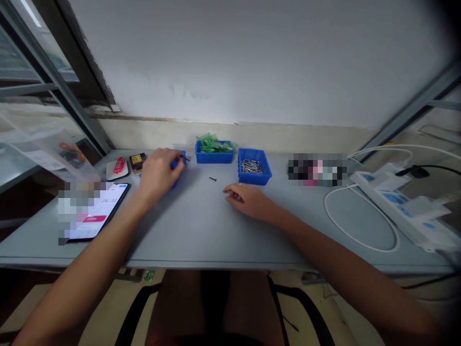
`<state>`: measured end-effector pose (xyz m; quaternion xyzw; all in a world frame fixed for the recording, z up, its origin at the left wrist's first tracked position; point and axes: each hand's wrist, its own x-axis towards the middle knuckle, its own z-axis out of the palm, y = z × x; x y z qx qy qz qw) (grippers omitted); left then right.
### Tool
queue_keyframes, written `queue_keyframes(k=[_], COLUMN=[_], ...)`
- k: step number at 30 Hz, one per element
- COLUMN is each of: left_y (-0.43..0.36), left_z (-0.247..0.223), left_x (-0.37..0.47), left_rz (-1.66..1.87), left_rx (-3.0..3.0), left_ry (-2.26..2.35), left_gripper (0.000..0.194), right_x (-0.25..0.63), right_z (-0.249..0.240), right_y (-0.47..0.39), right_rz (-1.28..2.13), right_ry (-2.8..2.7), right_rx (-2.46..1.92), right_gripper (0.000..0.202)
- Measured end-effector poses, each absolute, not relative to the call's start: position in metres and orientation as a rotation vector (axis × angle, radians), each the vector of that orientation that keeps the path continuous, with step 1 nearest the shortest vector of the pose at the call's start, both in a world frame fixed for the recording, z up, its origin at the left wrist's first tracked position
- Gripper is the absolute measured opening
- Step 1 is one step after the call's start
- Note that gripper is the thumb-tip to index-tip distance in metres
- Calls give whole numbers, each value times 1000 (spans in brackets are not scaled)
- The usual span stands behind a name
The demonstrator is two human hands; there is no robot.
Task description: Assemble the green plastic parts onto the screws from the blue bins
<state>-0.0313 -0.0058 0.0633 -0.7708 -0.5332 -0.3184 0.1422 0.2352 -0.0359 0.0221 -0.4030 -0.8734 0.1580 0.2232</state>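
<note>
In the head view, the left hand (162, 169) pinches a dark screw (187, 158) between thumb and fingertip, nearly closed, over the left bin (177, 180) near the worktop's (187, 235) back edge; the tip grip probably gives fine control. The right hand (247, 199) rests half-curled, contents unclear, near a loose screw (212, 179), perhaps for easy reach.

Indoor workspace, type unclear: desk (201, 230) w/ phone (112, 199), pwr strip (405, 211), blue bins (215, 157)
</note>
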Motion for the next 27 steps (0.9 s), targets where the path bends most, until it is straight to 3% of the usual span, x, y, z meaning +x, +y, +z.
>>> queue_keyframes(k=[5,11,16,27], left_y=[12,1,-8,-9], left_z=[62,50,35,28], left_x=[-60,-28,-8,-3], left_rz=[-779,-1001,-837,-548], left_rx=[-2113,-2537,-2863,-2964], left_ry=[-1806,-1388,-1248,-1419], left_gripper=[30,31,27,28], right_x=[229,204,191,203], right_z=[11,14,11,0], right_y=[-28,-6,5,15], right_rz=[370,143,-73,52], right_ry=[-2443,-2491,-2473,-2489], right_rx=[-1201,-1427,-1424,-1182], right_gripper=[23,27,28,19])
